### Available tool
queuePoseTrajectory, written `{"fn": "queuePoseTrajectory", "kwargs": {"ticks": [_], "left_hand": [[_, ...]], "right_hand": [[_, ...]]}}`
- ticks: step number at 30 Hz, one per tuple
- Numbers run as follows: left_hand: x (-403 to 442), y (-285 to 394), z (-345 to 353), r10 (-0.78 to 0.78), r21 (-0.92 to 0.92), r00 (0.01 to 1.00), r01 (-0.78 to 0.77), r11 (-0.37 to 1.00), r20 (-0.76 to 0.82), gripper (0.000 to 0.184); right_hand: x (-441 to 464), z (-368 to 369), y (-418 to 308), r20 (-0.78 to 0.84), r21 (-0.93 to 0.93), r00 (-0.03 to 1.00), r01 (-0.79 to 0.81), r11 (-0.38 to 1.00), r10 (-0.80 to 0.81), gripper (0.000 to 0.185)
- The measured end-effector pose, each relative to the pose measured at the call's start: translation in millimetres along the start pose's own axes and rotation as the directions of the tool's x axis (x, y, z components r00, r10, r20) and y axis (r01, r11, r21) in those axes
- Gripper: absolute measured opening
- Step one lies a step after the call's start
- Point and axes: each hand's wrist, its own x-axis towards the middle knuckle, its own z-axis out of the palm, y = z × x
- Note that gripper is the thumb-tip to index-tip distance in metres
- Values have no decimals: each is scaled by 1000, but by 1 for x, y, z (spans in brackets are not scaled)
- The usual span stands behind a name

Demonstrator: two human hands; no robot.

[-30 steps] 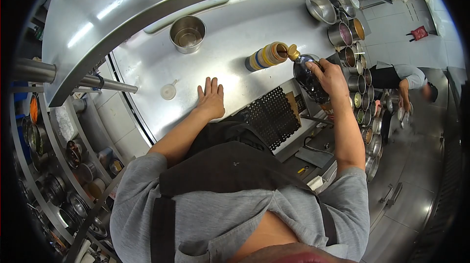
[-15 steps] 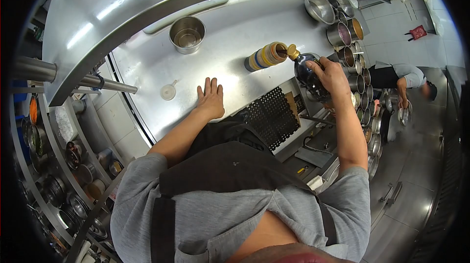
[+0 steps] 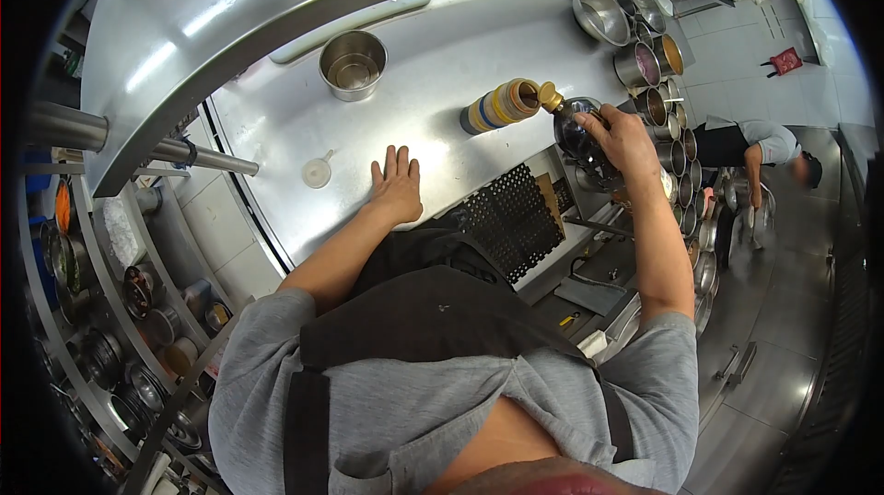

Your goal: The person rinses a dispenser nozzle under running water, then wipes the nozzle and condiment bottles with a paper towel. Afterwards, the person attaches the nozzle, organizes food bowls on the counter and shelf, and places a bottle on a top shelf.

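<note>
Holds dark, glossy, gold-topped bottle [image 3: 578, 145] in right fingers [image 3: 594, 129], partly hidden, tilted toward yellow-and-blue banded cylindrical container [image 3: 499, 109] on metal surface [image 3: 442, 44]. Cannot make out fill level. Rests left fingers [image 3: 402, 163] spread flat there.

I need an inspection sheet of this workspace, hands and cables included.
Surface: shiny grey metal counter.
Items in use: dark glossy gold-topped bottle, tipped toward a yellow-banded cylindrical container.
Clutter: round silvery metal pot and small round whitish piece on the counter.
Hands: left hand flat on the counter; right hand gripping the bottle.
Cables: nothing clearly seen.
Surroundings: round metal pots and another person toward the right.
</note>
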Motion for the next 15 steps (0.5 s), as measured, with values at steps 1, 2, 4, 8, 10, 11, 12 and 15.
{"fn": "queuePoseTrajectory", "kwargs": {"ticks": [1, 2, 4, 8, 10, 11, 12, 15], "left_hand": [[0, 0, -1, 0, 0, 1000, 0, 1000, 0, 85], [-1, 0, -2, 0, -2, 1000, 0, 1000, 2, 85], [-1, 0, -2, 2, -4, 1000, -2, 1000, 3, 85], [0, 0, 1, 2, -5, 1000, -2, 1000, -7, 85], [0, 0, 2, 0, -1, 1000, 0, 1000, -7, 85], [0, -1, 2, 1, -4, 1000, -2, 1000, -9, 85], [0, -1, 2, 3, -7, 1000, -3, 1000, -10, 85], [1, -2, 3, 5, -7, 1000, -5, 1000, -10, 85]], "right_hand": [[0, 0, 0, 0, -11, 1000, -2, 1000, 2, 56], [0, 1, 0, -1, -12, 1000, -3, 1000, 3, 56], [0, 2, 3, -18, 1, 1000, 21, 1000, -21, 54], [0, 0, 2, -12, -7, 1000, 19, 1000, -19, 54], [-1, -3, -2, 6, -7, 1000, -11, 1000, 11, 56], [-1, -3, -3, 6, -8, 1000, -11, 1000, 11, 56], [-2, -4, -4, 5, -24, 1000, -11, 1000, 11, 56], [-2, -7, -9, 17, -34, 1000, -20, 999, 21, 56]]}}
